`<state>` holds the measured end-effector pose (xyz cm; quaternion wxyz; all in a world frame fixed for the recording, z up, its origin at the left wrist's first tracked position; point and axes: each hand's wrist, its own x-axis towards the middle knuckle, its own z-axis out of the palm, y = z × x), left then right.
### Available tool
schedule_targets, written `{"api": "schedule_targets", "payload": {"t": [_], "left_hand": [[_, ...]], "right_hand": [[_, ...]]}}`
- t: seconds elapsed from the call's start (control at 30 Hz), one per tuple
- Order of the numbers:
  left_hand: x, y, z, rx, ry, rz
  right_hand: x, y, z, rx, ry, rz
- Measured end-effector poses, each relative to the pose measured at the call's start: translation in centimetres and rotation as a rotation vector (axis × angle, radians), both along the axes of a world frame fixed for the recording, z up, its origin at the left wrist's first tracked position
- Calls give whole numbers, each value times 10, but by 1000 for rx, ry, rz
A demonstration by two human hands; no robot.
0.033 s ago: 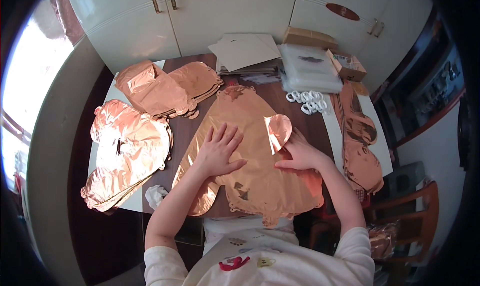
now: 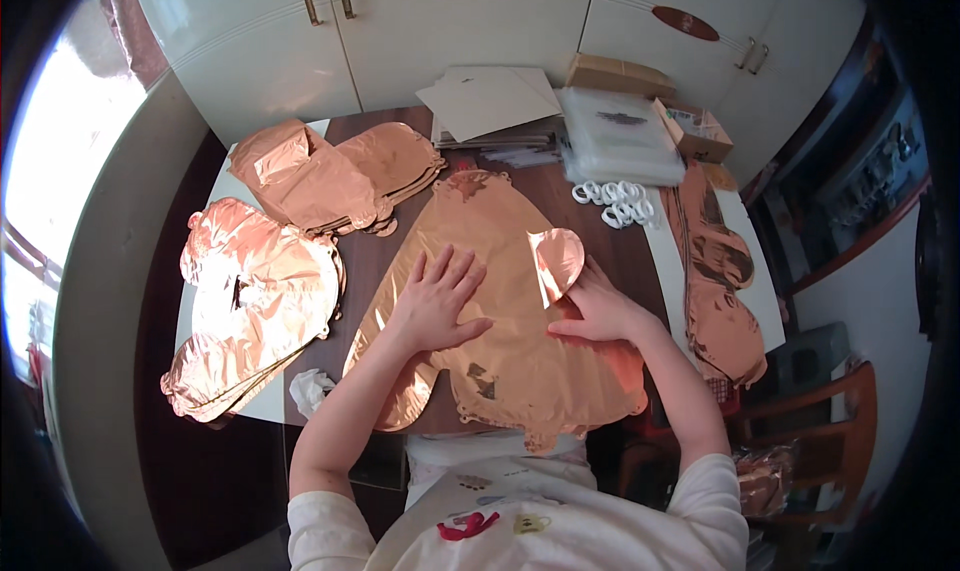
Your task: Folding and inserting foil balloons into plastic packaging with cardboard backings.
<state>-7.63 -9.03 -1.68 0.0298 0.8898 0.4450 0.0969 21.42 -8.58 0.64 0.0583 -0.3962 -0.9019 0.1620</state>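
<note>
Because the copper foil balloon (image 2: 520,343) lies across the middle of the counter (image 2: 622,256), the left hand (image 2: 437,299) spreads flat on it, probably to stop it sliding, while the right hand (image 2: 605,308) reaches behind its raised right flap (image 2: 562,261) (pinching or not, I cannot tell).

Table (image 2: 643,271): foil sheet (image 2: 515,356) at centre, left hand (image 2: 436,301) and right hand (image 2: 606,306) on it. Left side: near stack (image 2: 285,281); far stack (image 2: 315,186) behind it. Right side: third stack (image 2: 722,323). Behind sheet: cards (image 2: 490,109), bags (image 2: 620,139) right of these, rings (image 2: 612,193) before bags. Cabinet (image 2: 455,31) behind table.
</note>
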Motion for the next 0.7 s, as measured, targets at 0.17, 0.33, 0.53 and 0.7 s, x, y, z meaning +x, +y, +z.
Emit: {"api": "schedule_targets", "payload": {"t": [0.17,0.33,0.53,0.7], "left_hand": [[-2,-1,0,6,-13,7],[-1,0,-2,27,-29,-2],[-1,0,-1,10,-34,7],[0,-1,-2,27,-110,13]], "right_hand": [[-18,-5,3,-62,-165,-29],[-25,-10,-15,-39,-87,-16],[-36,-12,-18,51,-100,57],[-39,-13,-21,92,-121,63]]}}
